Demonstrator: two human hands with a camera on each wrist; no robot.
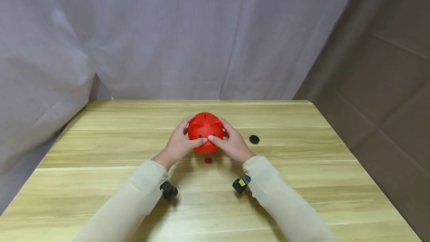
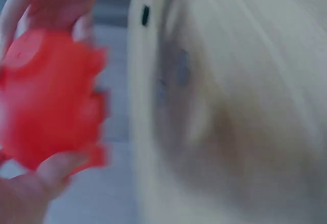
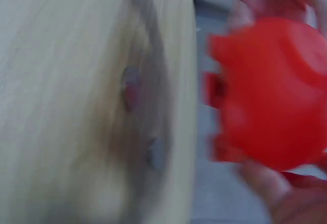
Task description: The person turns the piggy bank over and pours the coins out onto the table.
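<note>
- Red plastic formed the piggy bank (image 1: 205, 129), which sat between both hands above the middle of the wooden table (image 1: 100, 182), facing the person.
- The left hand (image 1: 179, 143) gripped the bank's left side, fingers curled up around its flank and the thumb laid across the front near the snout.
- The right hand (image 1: 231, 144) held the opposite side in the same way, fingers wrapped around the flank and the thumb pressed to the front; the two thumb tips nearly met.
- Just below the bank, a small red disc (image 1: 208, 160) lay on the table between the wrists.
- A black round cap (image 1: 254, 139) lay on the wood just to the right of the right hand, apart from it.
- Cream sleeves (image 1: 141, 182) covered both forearms, each carrying a small black wrist camera (image 1: 168, 191).
- Both wrist views were blurred: the left one showed the bank (image 2: 48, 101) as a red smear with fingers above and a fingertip below it; the right one showed the bank (image 3: 271, 96) likewise, with the disc (image 3: 132, 88) as a faint spot on the wood.
- Grey cloth (image 1: 168, 33) hung behind the table.
</note>
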